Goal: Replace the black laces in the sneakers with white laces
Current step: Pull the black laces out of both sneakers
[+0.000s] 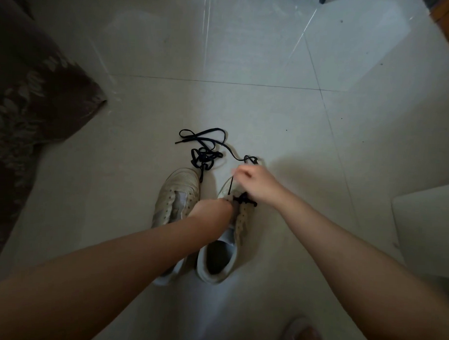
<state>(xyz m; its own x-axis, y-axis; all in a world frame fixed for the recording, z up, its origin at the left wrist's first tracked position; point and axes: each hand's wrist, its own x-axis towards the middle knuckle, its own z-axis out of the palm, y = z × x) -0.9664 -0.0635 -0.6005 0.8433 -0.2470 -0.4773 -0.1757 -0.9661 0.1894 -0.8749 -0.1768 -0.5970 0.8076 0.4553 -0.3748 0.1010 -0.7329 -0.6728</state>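
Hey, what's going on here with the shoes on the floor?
A person is unlacing a pair of off-white sneakers on the pale tiled floor. The left sneaker already has bare eyelets, and a loose black lace lies tangled ahead of its toe. The right hand pinches the black lace still threaded in the right sneaker, drawing it up out of the eyelets, while the left hand steadies that shoe at its tongue. No white laces are visible.
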